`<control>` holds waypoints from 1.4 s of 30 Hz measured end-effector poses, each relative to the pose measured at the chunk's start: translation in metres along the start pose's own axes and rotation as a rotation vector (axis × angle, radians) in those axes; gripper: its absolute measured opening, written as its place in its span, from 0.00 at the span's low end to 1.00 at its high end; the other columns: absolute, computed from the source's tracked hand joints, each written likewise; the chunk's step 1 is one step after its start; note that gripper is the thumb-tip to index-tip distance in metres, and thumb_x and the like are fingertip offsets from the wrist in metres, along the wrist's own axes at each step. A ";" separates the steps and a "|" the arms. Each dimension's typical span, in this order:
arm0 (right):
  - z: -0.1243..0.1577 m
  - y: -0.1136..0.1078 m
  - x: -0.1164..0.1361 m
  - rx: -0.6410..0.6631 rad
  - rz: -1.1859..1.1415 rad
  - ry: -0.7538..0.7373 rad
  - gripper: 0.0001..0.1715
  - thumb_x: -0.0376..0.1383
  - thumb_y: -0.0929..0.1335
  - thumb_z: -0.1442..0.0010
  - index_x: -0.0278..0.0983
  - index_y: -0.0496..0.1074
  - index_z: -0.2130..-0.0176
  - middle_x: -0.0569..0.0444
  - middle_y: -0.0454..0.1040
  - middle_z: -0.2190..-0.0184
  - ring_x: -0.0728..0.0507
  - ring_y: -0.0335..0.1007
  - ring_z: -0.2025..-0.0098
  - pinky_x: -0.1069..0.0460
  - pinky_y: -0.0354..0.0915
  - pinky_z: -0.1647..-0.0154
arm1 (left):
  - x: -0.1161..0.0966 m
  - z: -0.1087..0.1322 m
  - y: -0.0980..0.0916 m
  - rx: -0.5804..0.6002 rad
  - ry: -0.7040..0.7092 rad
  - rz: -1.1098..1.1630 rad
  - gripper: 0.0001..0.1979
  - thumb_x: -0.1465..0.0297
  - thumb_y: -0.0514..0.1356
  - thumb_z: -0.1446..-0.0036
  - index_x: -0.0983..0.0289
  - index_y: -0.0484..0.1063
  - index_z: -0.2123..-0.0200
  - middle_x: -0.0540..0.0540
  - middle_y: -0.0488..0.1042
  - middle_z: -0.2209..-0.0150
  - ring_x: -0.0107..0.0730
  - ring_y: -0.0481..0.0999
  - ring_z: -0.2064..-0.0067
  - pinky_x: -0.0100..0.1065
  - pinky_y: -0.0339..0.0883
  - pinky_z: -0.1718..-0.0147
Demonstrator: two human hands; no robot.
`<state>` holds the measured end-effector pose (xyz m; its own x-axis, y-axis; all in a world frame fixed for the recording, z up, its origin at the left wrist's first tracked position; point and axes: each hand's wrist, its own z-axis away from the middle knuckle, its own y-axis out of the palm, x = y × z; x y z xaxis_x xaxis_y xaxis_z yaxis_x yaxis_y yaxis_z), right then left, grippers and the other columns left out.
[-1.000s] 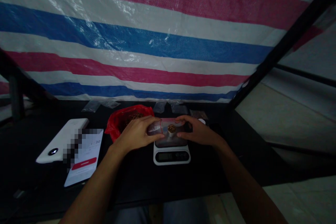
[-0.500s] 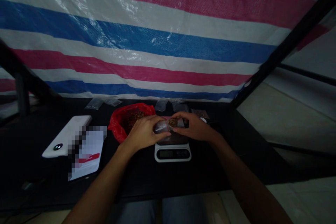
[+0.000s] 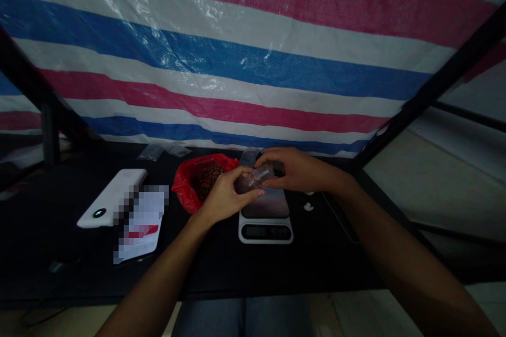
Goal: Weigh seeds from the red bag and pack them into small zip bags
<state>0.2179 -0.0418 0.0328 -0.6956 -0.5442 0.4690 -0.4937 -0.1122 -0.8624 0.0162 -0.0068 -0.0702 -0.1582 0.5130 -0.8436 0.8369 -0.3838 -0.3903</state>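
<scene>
Fingers and thumb of my left hand are closed around a small clear plastic bag, holding its mouth toward the right. My right hand grips a small clear plastic cup, tipped over with its rim against the bag's mouth. The cup looks see-through; what lies inside the bag is too dark to make out. Both hands are above a kitchen scale with a dim display. Left of the scale, a red plastic bag stands open with brown grain-like pieces, partly behind my left hand.
A white power bank and a phone with a lit screen lie at left. Flat clear bags rest along the back edge. Right of the scale are a white earbud-like piece and a dark flat device. A striped tarp hangs behind.
My right hand has risen and tipped the cup steeply toward the bag. Brown pieces visible in the cup before no longer show there. The view has shifted slightly.
</scene>
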 end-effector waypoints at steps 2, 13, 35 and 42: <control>-0.005 -0.003 0.004 0.012 0.000 -0.006 0.16 0.34 0.76 0.45 0.39 0.80 0.55 0.54 0.79 0.62 0.46 0.72 0.64 0.53 0.64 0.63 | 0.002 0.000 0.001 0.009 0.005 0.025 0.22 0.60 0.71 0.48 0.63 0.75 0.53 0.54 0.82 0.59 0.40 0.80 0.57 0.38 0.72 0.56; 0.018 0.002 -0.020 -0.153 -0.281 0.118 0.26 0.33 0.73 0.44 0.39 0.71 0.45 0.49 0.77 0.50 0.43 0.76 0.54 0.49 0.70 0.54 | 0.006 -0.004 -0.004 -0.076 0.064 0.094 0.20 0.63 0.68 0.44 0.64 0.76 0.50 0.58 0.81 0.54 0.40 0.80 0.53 0.38 0.71 0.50; 0.047 0.075 -0.064 -0.279 -0.249 0.186 0.24 0.41 0.74 0.42 0.37 0.75 0.47 0.46 0.78 0.51 0.40 0.74 0.52 0.44 0.68 0.49 | 0.043 -0.106 0.003 0.220 0.029 -0.308 0.18 0.66 0.67 0.47 0.66 0.76 0.54 0.59 0.81 0.54 0.43 0.80 0.52 0.40 0.72 0.50; 0.047 0.075 -0.069 -0.381 -0.219 0.202 0.18 0.41 0.70 0.38 0.37 0.76 0.50 0.46 0.79 0.52 0.41 0.74 0.56 0.46 0.68 0.55 | 0.026 -0.099 -0.031 0.253 0.075 -0.508 0.30 0.61 0.68 0.47 0.68 0.72 0.42 0.65 0.76 0.41 0.50 0.75 0.41 0.45 0.65 0.39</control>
<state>0.2528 -0.0518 -0.0733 -0.6227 -0.3653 0.6920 -0.7698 0.1273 -0.6255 0.0377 0.0945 -0.0433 -0.4629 0.7306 -0.5019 0.5126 -0.2413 -0.8240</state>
